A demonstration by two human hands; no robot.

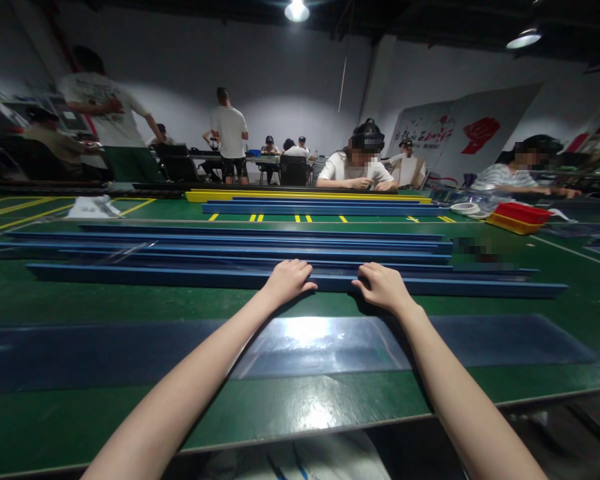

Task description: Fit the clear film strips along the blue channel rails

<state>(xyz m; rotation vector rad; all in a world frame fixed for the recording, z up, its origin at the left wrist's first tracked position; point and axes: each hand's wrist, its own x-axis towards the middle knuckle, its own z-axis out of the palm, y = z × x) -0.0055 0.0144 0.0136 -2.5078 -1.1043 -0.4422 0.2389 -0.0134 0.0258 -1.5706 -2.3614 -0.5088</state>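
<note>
Both my arms reach forward over a green table (pixel 105 300). My left hand (pixel 289 280) and my right hand (pixel 381 285) rest side by side on the nearest long blue rail (pixel 130 274), fingers curled over its top edge. The rail runs left to right across the table. Behind it lie several more long blue rails (pixel 230 241). Between me and the gripped rail lies a long flat dark blue glossy strip (pixel 105 353), under my forearms.
Farther back are more blue rails and a yellow one (pixel 305 196). Red and yellow bins (pixel 520 217) sit at the right. People sit across the table (pixel 357 167) and at the right (pixel 523 172); others stand at the back left (pixel 105 113). The table's near edge (pixel 305 430) is below my arms.
</note>
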